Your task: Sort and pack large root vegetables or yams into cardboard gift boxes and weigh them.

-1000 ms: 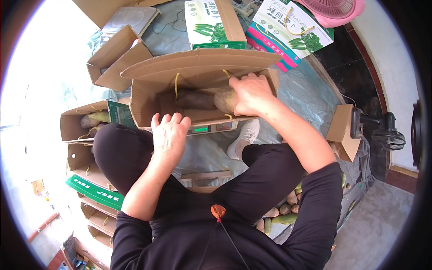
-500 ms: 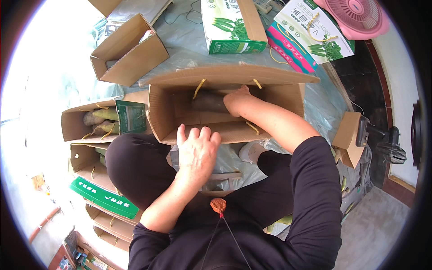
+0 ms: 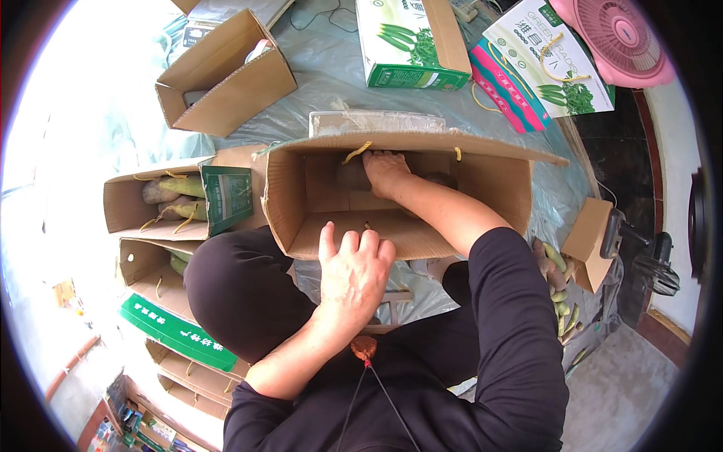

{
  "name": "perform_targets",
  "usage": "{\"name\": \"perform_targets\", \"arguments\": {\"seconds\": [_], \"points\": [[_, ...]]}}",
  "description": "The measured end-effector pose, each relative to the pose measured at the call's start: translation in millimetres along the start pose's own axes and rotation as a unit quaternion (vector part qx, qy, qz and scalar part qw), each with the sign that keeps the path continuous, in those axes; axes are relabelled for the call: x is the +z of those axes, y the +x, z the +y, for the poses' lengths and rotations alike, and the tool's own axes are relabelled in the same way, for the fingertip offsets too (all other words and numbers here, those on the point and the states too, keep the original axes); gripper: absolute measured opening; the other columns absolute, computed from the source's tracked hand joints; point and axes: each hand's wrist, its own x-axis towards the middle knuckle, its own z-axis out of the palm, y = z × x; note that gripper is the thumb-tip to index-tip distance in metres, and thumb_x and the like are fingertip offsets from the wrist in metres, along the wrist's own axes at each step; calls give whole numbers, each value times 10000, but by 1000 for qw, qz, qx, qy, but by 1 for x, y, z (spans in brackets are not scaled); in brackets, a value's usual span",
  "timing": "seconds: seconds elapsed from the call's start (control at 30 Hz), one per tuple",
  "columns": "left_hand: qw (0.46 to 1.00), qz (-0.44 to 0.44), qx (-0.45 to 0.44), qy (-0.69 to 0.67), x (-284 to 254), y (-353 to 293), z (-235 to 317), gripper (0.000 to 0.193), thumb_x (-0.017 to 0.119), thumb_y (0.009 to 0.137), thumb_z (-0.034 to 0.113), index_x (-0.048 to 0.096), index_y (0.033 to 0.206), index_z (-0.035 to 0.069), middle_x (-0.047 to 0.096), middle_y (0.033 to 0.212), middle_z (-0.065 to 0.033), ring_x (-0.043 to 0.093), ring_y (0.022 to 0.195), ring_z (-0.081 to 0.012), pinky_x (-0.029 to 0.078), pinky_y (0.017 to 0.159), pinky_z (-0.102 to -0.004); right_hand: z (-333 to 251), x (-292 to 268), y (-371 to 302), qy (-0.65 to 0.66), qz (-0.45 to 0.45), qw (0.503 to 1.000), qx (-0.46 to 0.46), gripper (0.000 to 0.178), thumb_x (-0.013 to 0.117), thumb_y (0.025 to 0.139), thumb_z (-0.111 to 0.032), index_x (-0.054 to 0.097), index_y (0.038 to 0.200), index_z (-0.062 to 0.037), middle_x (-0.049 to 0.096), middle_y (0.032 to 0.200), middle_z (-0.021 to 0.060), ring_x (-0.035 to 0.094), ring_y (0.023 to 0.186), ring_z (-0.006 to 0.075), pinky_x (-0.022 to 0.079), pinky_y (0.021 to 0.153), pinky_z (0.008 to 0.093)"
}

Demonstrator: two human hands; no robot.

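A long open cardboard box (image 3: 489, 177) with yellow cord handles lies before my knees. My right hand (image 3: 388, 173) reaches inside it, its fingers curled over a long, dark, rounded object (image 3: 351, 177). Shadow hides what kind of object this is; parts of it show on both sides of the hand. My left hand (image 3: 352, 267) grips the box's near wall, fingers bent over the rim and thumb hidden. To the left stands a smaller box (image 3: 120, 207) holding several green-and-pale radishes (image 3: 181, 186).
More open cartons (image 3: 143, 275) line the left side. At the back are an open brown box (image 3: 237, 94), a white-and-green printed carton (image 3: 414, 75), flat printed packaging (image 3: 553, 68) and a pink fan (image 3: 617, 38). Loose radishes (image 3: 557, 279) lie at right, beside a small carton (image 3: 587, 241).
In the box, my right hand has shifted leftward along the dark object, which now shows on both sides of it. My left hand stays at the near rim. The view has moved slightly.
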Motion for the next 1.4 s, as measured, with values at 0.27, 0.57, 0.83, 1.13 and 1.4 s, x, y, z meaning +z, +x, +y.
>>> {"name": "perform_targets", "arguments": {"seconds": [0.27,0.57,0.83,1.13,1.4], "points": [[1000,11,2,-8,1,0,1,102,570,661,96,557,755,132,501,821,-32,529,843,-203,308,990,-511,-33,-21,-16,33,26,993,-106,531,711,686,-108,494,1164,-28,572,1149,191,527,1127,317,431,936,435],[1000,-7,13,-9,2,0,0,117,574,667,104,553,780,121,488,817,-35,504,811,-204,316,989,-543,13,-51,-38,4,-35,992,-121,494,717,718,-181,540,1165,-68,561,1208,115,510,1158,295,406,973,425],[1000,-5,14,-6,2,1,2,115,574,664,100,549,774,121,506,816,-36,516,803,-206,318,985,-543,65,-20,-45,-119,-56,984,-119,697,766,614,-136,472,1246,-122,457,1306,60,391,1242,248,338,1004,458],[1000,-17,8,-2,-1,3,1,113,559,677,106,556,790,115,528,844,-43,532,829,-209,327,980,-533,55,-8,-38,-112,-60,982,-142,584,748,606,-89,522,1144,-79,503,1247,86,414,1233,256,366,988,497],[1000,4,19,18,2,5,3,79,549,701,103,573,774,118,545,817,-47,553,823,-213,357,954,-492,85,-7,-49,-114,-42,992,29,585,725,671,-231,519,1181,-33,562,1206,140,500,1163,282,377,974,411]]}}
